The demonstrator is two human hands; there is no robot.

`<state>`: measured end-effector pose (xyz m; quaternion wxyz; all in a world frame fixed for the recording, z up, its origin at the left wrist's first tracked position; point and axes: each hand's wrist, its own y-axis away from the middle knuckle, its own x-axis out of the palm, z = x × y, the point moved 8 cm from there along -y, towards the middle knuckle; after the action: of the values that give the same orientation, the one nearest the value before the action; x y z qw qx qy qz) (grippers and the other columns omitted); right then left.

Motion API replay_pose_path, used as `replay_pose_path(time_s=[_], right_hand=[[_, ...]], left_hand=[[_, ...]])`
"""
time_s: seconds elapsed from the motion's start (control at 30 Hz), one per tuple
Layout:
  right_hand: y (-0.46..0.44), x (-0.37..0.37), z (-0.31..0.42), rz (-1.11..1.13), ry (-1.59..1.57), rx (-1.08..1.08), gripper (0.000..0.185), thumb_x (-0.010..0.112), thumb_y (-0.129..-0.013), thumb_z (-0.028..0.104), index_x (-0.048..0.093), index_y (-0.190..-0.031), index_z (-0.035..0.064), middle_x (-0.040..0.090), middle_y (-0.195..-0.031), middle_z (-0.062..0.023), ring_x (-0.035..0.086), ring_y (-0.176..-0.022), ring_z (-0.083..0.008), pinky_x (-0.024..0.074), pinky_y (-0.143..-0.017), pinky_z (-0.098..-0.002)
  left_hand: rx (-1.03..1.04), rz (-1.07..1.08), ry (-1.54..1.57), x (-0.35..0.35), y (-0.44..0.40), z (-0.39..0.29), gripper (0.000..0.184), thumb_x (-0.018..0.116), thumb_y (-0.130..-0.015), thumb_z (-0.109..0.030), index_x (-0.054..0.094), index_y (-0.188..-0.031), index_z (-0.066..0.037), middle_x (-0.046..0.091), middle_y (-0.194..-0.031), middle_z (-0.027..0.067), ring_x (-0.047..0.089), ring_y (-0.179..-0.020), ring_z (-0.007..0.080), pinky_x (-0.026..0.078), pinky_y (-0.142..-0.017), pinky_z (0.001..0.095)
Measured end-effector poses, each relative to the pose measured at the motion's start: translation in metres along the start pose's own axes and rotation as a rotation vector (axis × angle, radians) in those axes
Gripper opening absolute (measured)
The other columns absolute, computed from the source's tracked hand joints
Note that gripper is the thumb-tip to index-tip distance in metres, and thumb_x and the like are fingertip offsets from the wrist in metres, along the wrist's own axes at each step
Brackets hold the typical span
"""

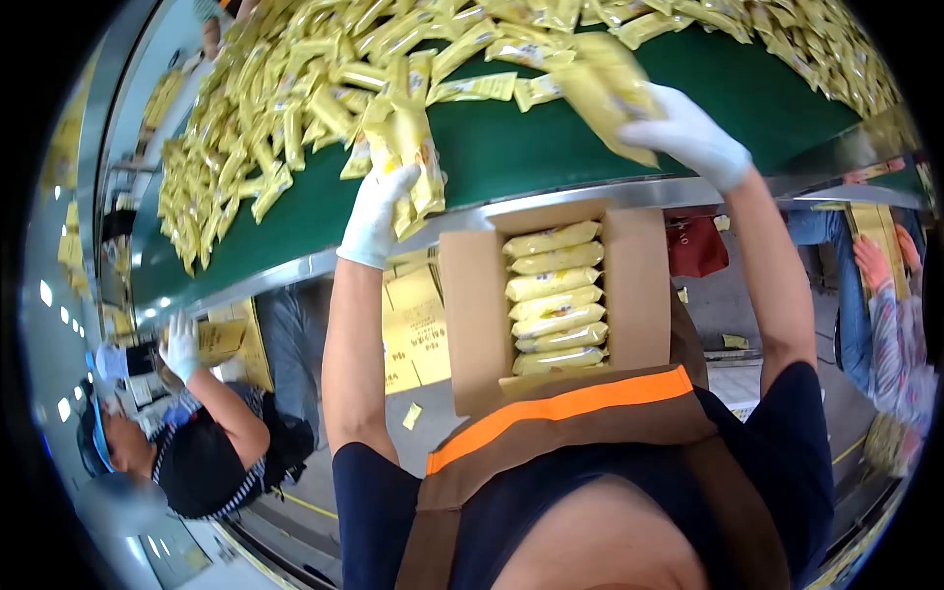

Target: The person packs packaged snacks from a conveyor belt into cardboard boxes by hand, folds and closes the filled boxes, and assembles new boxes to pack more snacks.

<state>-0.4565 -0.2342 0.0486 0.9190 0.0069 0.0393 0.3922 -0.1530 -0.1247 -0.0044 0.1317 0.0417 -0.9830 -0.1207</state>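
Observation:
My left hand (377,211), in a white glove, is closed around a few yellow snack packets (421,157) held upright over the belt's near edge. My right hand (688,138), also gloved, grips more yellow packets (605,93); these are smeared by motion, so I cannot tell their number. Below and between my hands stands an open cardboard box (475,305), its flaps spread to the sides. Inside it, several yellow packets (557,287) lie in a neat row, one behind another.
A green conveyor belt (492,147) with a metal edge carries a heap of loose packets (324,88). Printed yellow cartons (415,324) stand below it. A co-worker (211,423) is at the left, another person (875,295) at the right. One packet (412,415) lies on the floor.

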Motion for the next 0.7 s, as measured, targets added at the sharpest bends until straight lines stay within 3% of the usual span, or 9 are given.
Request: replay_pose_path(time_s=[0.03, 0.1, 0.2, 0.27, 0.37, 0.43, 0.5, 0.6, 0.7], right_hand=[[0.022, 0.023, 0.01, 0.158, -0.226, 0.082, 0.042, 0.069, -0.081, 0.015, 0.061, -0.119, -0.0016, 0.065, -0.107, -0.0052, 0.059, -0.096, -0.0103, 0.05, -0.085, -0.0285], [0.055, 0.07, 0.008, 0.425, -0.038, 0.122, 0.045, 0.074, -0.079, 0.015, 0.06, -0.12, 0.0024, 0.065, -0.104, -0.0033, 0.059, -0.093, -0.0122, 0.0503, -0.083, -0.0305], [0.086, 0.139, -0.019, 0.487, 1.001, -0.073, 0.028, 0.068, -0.078, 0.017, 0.062, -0.103, 0.0049, 0.068, -0.089, -0.0129, 0.066, -0.086, -0.0345, 0.0516, -0.08, -0.0433], [0.099, 0.182, -0.05, 0.393, 1.38, -0.133, 0.023, 0.054, -0.085, 0.013, 0.062, -0.106, 0.0135, 0.066, -0.087, -0.0071, 0.066, -0.084, -0.0245, 0.0504, -0.077, -0.0382], [0.136, 0.193, -0.028, 0.265, 1.104, -0.471, 0.052, 0.067, -0.08, 0.027, 0.053, -0.128, 0.014, 0.055, -0.127, -0.0108, 0.052, -0.121, -0.0278, 0.0411, -0.1, -0.0465], [0.153, 0.192, -0.028, 0.311, 1.101, -0.486, 0.058, 0.07, -0.078, 0.031, 0.051, -0.13, 0.0135, 0.05, -0.136, -0.0116, 0.047, -0.127, -0.0288, 0.0379, -0.103, -0.0492], [0.166, 0.189, -0.027, 0.341, 1.11, -0.507, 0.057, 0.07, -0.08, 0.033, 0.051, -0.13, 0.0135, 0.048, -0.14, -0.0118, 0.045, -0.129, -0.0291, 0.0369, -0.105, -0.0503], [0.177, 0.183, -0.019, 0.347, 1.059, -0.562, 0.041, 0.065, -0.086, 0.028, 0.055, -0.122, 0.0114, 0.054, -0.135, -0.0104, 0.049, -0.125, -0.0274, 0.0398, -0.102, -0.0456], [0.172, 0.154, -0.026, 0.445, 0.712, -0.302, 0.039, 0.066, -0.083, 0.022, 0.06, -0.12, 0.0105, 0.056, -0.133, -0.0103, 0.051, -0.125, -0.0284, 0.0412, -0.102, -0.0445]], left_hand=[[0.037, -0.011, 0.093, 0.005, 0.013, -0.006, 0.052, 0.066, -0.088, -0.02, 0.05, -0.133, 0.0, 0.062, -0.118, 0.0095, 0.064, -0.102, 0.0239, 0.054, -0.088, 0.0367], [0.066, 0.084, 0.275, 0.017, 0.026, -0.008, 0.054, 0.068, -0.087, -0.022, 0.049, -0.133, -0.001, 0.061, -0.119, 0.0108, 0.064, -0.104, 0.0256, 0.056, -0.087, 0.0381], [0.11, 0.115, 0.407, 0.054, 0.045, -0.017, 0.06, 0.07, -0.085, -0.023, 0.046, -0.136, -0.001, 0.059, -0.123, 0.0123, 0.065, -0.104, 0.0277, 0.057, -0.087, 0.0408], [0.115, 0.114, 0.392, 0.085, 0.061, -0.023, 0.059, 0.071, -0.083, -0.019, 0.048, -0.134, 0.0, 0.061, -0.121, 0.0125, 0.065, -0.105, 0.0273, 0.056, -0.088, 0.0396], [0.211, 0.119, -0.434, 0.122, 0.073, -0.021, 0.05, 0.066, -0.086, -0.013, 0.05, -0.133, -0.001, 0.06, -0.127, 0.0116, 0.062, -0.112, 0.0268, 0.053, -0.091, 0.0406], [0.575, 0.118, -1.179, 0.167, 0.092, -0.015, 0.053, 0.071, -0.076, -0.01, 0.056, -0.127, -0.01, 0.066, -0.114, 0.0098, 0.064, -0.103, 0.0301, 0.051, -0.091, 0.0365], [0.552, 0.278, -1.706, 0.178, 0.08, 0.039, 0.069, 0.077, -0.07, -0.016, 0.052, -0.135, -0.014, 0.062, -0.12, 0.0115, 0.061, -0.104, 0.0332, 0.049, -0.093, 0.0389], [0.554, 0.355, -1.614, 0.185, 0.087, 0.057, 0.076, 0.071, -0.077, -0.032, 0.041, -0.144, -0.012, 0.048, -0.14, 0.0161, 0.049, -0.123, 0.0347, 0.04, -0.102, 0.0449], [0.601, 0.372, -1.868, 0.183, 0.105, 0.098, 0.078, 0.058, -0.086, -0.055, 0.037, -0.149, -0.014, 0.037, -0.151, 0.0204, 0.031, -0.139, 0.0454, 0.021, -0.109, 0.0677]])
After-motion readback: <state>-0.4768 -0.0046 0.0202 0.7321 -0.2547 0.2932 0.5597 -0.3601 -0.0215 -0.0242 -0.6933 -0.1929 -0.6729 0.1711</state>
